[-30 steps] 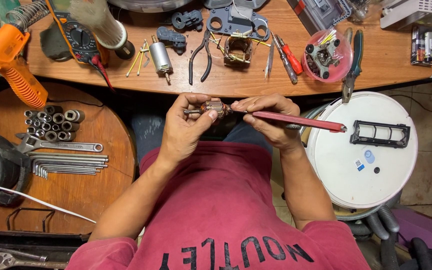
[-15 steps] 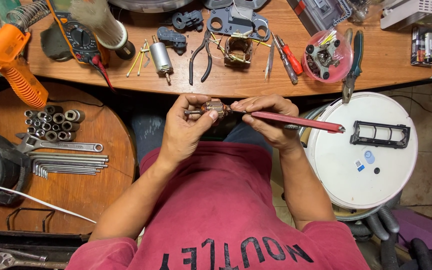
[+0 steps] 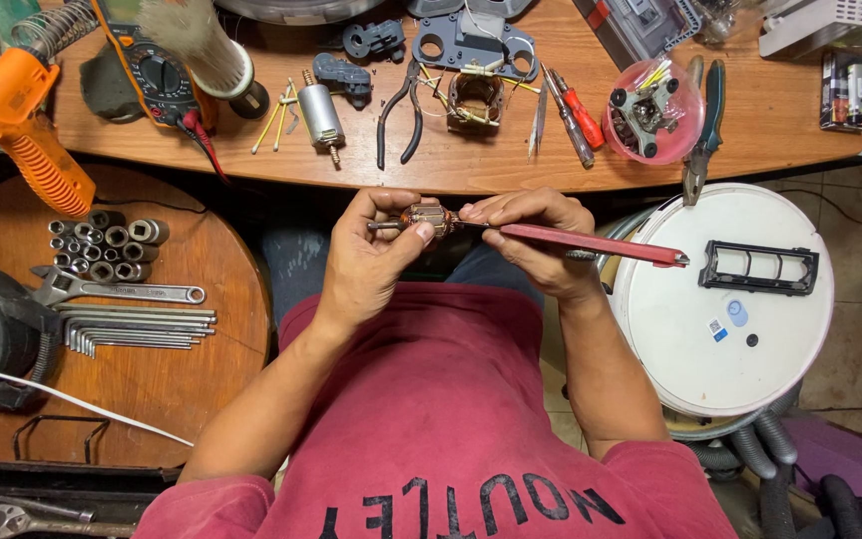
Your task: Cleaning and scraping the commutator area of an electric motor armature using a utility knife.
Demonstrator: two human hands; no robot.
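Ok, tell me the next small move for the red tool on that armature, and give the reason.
Probably turn the armature slightly in the left hand to bring up a fresh face. The right hand holds the red tool with its tip against the copper end, and the left grip pinches the shaft, so rotating looks easier than moving the tool.

Ratchet wrench (image 3: 12, 519) cut by bottom edge, brush (image 3: 192, 40) blurred

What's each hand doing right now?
Left hand: closed on the armature.
Right hand: closed on the red tool, tip at the armature.
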